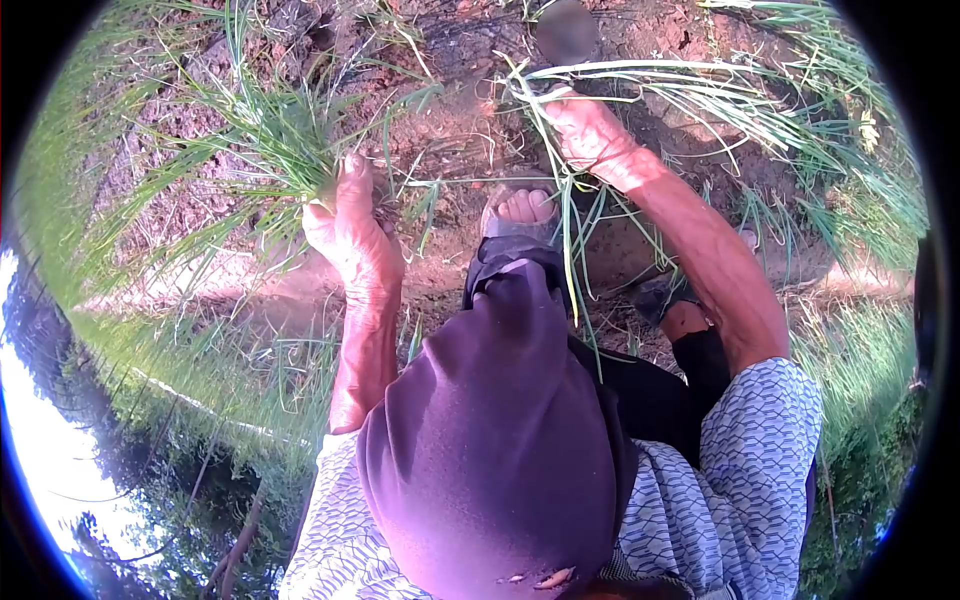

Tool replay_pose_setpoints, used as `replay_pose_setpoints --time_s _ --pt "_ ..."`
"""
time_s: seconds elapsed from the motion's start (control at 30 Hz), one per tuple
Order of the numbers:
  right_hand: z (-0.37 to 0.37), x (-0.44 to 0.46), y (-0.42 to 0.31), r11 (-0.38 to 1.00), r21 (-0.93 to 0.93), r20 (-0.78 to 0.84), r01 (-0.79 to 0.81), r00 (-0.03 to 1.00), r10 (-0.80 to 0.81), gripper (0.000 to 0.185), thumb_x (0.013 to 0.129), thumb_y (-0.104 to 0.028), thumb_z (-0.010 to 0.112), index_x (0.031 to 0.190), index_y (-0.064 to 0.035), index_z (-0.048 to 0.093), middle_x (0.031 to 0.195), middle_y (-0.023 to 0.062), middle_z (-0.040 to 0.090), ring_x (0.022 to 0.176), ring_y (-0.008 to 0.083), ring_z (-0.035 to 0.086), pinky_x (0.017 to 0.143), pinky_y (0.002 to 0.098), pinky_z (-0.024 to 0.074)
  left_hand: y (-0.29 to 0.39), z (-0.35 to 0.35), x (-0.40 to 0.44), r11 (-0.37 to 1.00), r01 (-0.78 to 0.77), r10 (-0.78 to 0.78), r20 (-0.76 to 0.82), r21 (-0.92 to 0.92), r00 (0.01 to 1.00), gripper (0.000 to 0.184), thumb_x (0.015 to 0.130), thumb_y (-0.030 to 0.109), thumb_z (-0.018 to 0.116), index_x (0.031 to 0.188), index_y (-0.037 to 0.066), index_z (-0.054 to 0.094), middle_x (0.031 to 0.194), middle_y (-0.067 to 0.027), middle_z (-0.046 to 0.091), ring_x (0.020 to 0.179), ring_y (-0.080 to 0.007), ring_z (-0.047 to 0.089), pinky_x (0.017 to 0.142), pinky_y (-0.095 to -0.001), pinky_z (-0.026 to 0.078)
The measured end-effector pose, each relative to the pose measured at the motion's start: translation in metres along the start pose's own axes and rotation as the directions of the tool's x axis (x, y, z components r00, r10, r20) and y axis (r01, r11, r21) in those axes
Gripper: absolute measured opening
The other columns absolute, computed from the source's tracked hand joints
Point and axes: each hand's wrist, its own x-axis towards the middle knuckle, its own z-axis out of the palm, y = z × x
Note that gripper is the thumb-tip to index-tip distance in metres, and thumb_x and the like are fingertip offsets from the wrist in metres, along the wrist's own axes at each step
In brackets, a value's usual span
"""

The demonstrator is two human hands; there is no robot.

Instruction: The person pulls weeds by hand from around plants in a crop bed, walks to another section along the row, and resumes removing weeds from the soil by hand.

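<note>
On the left, my left hand (352, 228) is closed around the base of a bunch of thin green grass (285, 130), whose blades fan up and outward. My right hand (588, 132) is closed at the upper middle, fingers pinched on long, thick green leaves (680, 70) that look like onion leaves. Some of these leaves stretch right toward other plants, and others hang down past my wrist. My right fingertips are partly hidden, so whether the leaves are rooted cannot be made out.
Reddish-brown soil (450, 150) lies between the hands. A foot in a sandal (525, 208) stands below them. More leafy green plants (870, 110) grow at the right, and dense grass (80, 180) at the left. Purple cloth (490, 430) covers the lower middle.
</note>
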Motion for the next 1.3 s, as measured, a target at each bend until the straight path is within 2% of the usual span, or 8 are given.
replay_pose_setpoints --time_s 0.07,0.1,0.17,0.53,0.8,1.0,1.2,1.3 --pt "0.011 -0.017 -0.013 0.231 -0.797 0.385 0.558 0.764 -0.517 0.025 0.094 -0.022 0.051 0.116 -0.0147 0.059 0.079 0.0081 0.061 0.073 0.0211 0.064 0.057 0.0329 0.0497 0.0 0.002 0.0 1.0 -0.006 0.006 0.003 0.002 1.0 0.023 0.083 0.024 0.072 0.09 0.007 0.059 0.072 -0.0018 0.061 0.046 -0.0058 0.048 0.037 -0.0184 0.034" --pt "0.033 -0.023 -0.03 0.437 -0.816 0.209 0.379 0.897 -0.389 0.025 0.092 -0.019 0.049 0.116 -0.0187 0.056 0.091 0.0148 0.061 0.085 0.03 0.065 0.063 0.0405 0.0538 0.001 0.004 0.0 1.0 -0.006 0.006 0.019 -0.005 1.0 0.023 0.083 0.024 0.072 0.089 0.007 0.059 0.072 -0.0017 0.061 0.046 -0.0055 0.047 0.037 -0.0184 0.033" --pt "0.046 -0.017 -0.041 -0.13 -0.886 0.464 0.446 0.864 -0.198 0.033 0.088 -0.017 0.05 0.121 -0.0183 0.053 0.105 0.0159 0.059 0.092 0.0325 0.065 0.07 0.0411 0.0565 0.004 0.004 -0.003 1.0 -0.011 0.011 0.045 -0.012 0.999 0.023 0.083 0.024 0.073 0.088 0.007 0.059 0.072 -0.0016 0.061 0.045 -0.0049 0.046 0.036 -0.0184 0.032" --pt "-0.014 -0.018 -0.015 0.128 -0.935 0.252 0.33 0.875 -0.414 0.016 0.082 -0.007 0.055 0.098 -0.0052 0.055 0.086 0.0213 0.055 0.074 0.0365 0.062 0.059 0.0414 0.0512 -0.011 -0.016 0.009 0.993 -0.081 0.08 -0.019 -0.083 0.997 0.021 0.083 0.021 0.073 0.09 0.007 0.06 0.072 -0.0015 0.062 0.048 -0.0048 0.05 0.037 -0.017 0.032" --pt "0.059 0.021 -0.008 0.664 -0.743 -0.188 -0.082 0.978 -0.091 0.062 0.097 -0.052 0.027 0.108 -0.0007 0.06 0.094 0.0298 0.063 0.094 0.0453 0.059 0.083 0.0487 0.0466 0.005 -0.001 -0.005 0.995 0.077 -0.075 0.038 -0.068 0.996 0.03 0.085 0.013 0.071 0.11 0.002 0.058 0.089 0.0004 0.06 0.076 -0.0075 0.053 0.068 -0.0227 0.044" --pt "0.058 0.016 -0.025 -0.121 -0.934 0.358 0.337 0.865 -0.352 0.028 0.082 -0.005 0.049 0.109 -0.0056 0.055 0.088 0.022 0.06 0.074 0.0354 0.066 0.056 0.0417 0.0543 0.005 0.002 0.0 0.995 0.008 -0.005 0.031 -0.1 1.0 0.021 0.084 0.012 0.071 0.101 0.004 0.059 0.077 0.0007 0.06 0.061 -0.0068 0.053 0.055 -0.0204 0.042" --pt "0.007 -0.022 -0.014 0.386 -0.917 -0.052 0.103 0.927 -0.372 0.035 0.083 -0.008 0.052 0.118 -0.0068 0.052 0.095 0.0205 0.061 0.078 0.0359 0.065 0.063 0.043 0.0541 0.001 0.004 -0.004 0.998 0.021 -0.022 -0.025 -0.064 0.999 0.023 0.082 0.025 0.074 0.087 0.008 0.06 0.068 -0.0001 0.06 0.043 -0.0039 0.045 0.036 -0.0176 0.03" --pt "0.01 -0.021 -0.025 0.148 -0.946 0.106 0.288 0.709 -0.698 0.026 0.086 -0.006 0.051 0.111 -0.0068 0.056 0.085 0.0176 0.061 0.079 0.0357 0.064 0.063 0.0418 0.0525 -0.003 0.008 -0.004 0.999 0.012 -0.012 0.005 -0.052 1.0 0.021 0.083 0.022 0.073 0.091 0.007 0.06 0.07 0.0009 0.06 0.049 -0.0046 0.047 0.043 -0.0187 0.033"
